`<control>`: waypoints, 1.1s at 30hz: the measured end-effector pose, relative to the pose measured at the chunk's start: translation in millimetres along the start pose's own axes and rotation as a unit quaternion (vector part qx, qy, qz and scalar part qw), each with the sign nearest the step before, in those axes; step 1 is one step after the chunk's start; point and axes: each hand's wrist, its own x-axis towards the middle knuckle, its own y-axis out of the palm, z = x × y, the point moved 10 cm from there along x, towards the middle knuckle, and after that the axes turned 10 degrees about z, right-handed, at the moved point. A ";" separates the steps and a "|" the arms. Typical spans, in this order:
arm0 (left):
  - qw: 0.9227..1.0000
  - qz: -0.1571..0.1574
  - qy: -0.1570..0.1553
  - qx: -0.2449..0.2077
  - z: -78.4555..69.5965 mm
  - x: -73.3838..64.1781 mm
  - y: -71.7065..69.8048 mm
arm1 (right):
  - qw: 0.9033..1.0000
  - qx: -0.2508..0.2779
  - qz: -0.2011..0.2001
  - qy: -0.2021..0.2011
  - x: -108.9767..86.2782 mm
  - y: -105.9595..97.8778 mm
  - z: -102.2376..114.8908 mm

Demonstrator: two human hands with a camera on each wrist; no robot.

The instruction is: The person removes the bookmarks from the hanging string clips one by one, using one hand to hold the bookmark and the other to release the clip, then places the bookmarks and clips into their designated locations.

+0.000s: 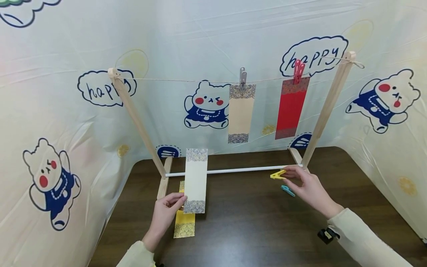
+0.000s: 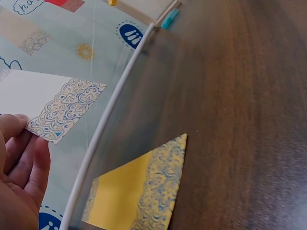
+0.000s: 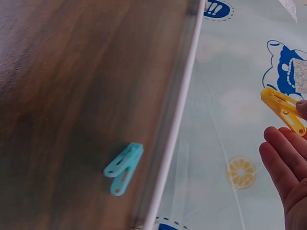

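Observation:
A white card (image 1: 196,178) with patterned bands at both ends is pinched at its lower left edge by my left hand (image 1: 165,211). Below it, a yellow card (image 1: 184,226) with similar bands lies on the table, partly covered from the head view. My right hand (image 1: 308,187) pinches a yellow clothespin (image 1: 277,174) between thumb and fingers, near the rack's right post. Close by on the table lies a blue clothespin (image 3: 123,168). Above, a grey clothespin (image 1: 243,78) holds a beige card (image 1: 241,115) on the string, and a red clothespin (image 1: 298,71) holds a red card (image 1: 292,109).
A string (image 1: 186,80) runs between the left wooden post (image 1: 138,122) and the right wooden post (image 1: 328,107). Low across the rack goes a white rod (image 1: 240,170). The rack stands on a dark wooden table (image 1: 233,233), with a printed cloth (image 1: 166,37) behind.

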 end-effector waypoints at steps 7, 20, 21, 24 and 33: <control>1.000 0.000 -0.011 -0.009 11.4 -4.8 0.9 | 0.999 -0.004 0.019 0.032 -9.0 5.2 -15.0; 0.999 0.000 -0.045 -0.020 28.3 -12.9 3.0 | 0.999 -0.026 0.015 0.023 -16.5 9.1 -26.6; 0.999 0.000 -0.046 -0.022 29.0 -13.6 2.8 | 0.999 -0.027 0.014 0.023 -17.1 9.2 -27.3; 0.998 0.002 -0.050 -0.025 32.0 -15.3 2.2 | 0.999 -0.033 0.014 0.020 -18.9 10.1 -29.3; 0.997 0.015 -0.074 -0.030 41.0 -17.7 3.6 | 0.999 -0.040 0.017 0.010 -23.0 14.2 -34.6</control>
